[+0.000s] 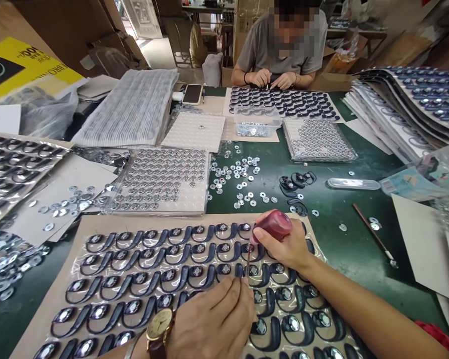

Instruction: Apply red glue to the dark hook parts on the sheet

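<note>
My right hand (294,249) is closed around a dark red squeeze bottle (275,225), its thin tip pointing down toward my left fingers. My left hand (215,316), a watch (159,324) on its wrist, has its fingers bunched together by that tip. Whatever they pinch is hidden. Both hands are over a board (75,234) with rows of black hook-shaped parts (136,279) under clear film, each with a shiny round piece at one end. My left hand covers several parts in the lower middle.
Loose metal washers (243,172) lie beyond the board, with more at the left (7,271). A tray of round metal pieces (160,174) stands behind it. Loose black hooks (297,184) and a thin brown stick (372,232) lie rightward. Across the table, a person (280,55) works on another board.
</note>
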{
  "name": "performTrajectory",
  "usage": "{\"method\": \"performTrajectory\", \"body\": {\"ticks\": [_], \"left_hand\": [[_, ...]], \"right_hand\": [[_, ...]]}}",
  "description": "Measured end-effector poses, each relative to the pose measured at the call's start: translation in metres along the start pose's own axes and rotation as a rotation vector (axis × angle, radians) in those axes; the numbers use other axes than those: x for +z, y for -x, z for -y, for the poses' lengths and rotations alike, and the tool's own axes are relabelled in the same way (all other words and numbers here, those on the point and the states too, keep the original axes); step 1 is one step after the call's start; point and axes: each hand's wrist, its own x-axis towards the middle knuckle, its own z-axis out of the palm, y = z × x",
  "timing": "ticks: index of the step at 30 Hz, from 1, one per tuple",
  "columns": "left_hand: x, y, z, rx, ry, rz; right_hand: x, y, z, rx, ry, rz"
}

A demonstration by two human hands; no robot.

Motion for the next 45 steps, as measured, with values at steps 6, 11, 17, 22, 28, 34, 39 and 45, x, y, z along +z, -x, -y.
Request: {"method": "performTrajectory", "body": {"ticks": [6,11,17,22,28,34,39,45], "left_hand": [[0.0,0.001,0.0,-0.002,0.007,0.011],[-0.001,0.001,0.003,0.012,0.014,0.026],[-0.006,-0.004,0.006,-0.076,0.063,-0.018],[-0.003,0.0,0.006,-0.072,0.07,0.011],[0.003,0.005,0.002,-0.112,0.09,-0.03],[-0.004,-0.001,0.009,-0.148,0.147,-0.035],[-0.005,0.0,0.011,-0.183,0.183,-0.033],[-0.003,0.005,0.009,-0.201,0.248,-0.031]], "right_hand": [[-0.003,-0.003,0.004,-0.007,0.061,-0.066],[-0.004,-0.003,0.002,0.005,0.045,-0.072],[-0.005,-0.002,0.003,0.003,-0.003,-0.088],[-0.006,-0.003,0.007,0.001,0.025,-0.079],[-0.008,-0.005,0.008,-0.043,0.093,-0.093],[-0.008,-0.002,0.004,-0.035,0.081,-0.093],[-0.007,-0.001,0.004,-0.041,0.066,-0.093],[-0.008,-0.002,0.008,-0.064,0.029,-0.092]]}}
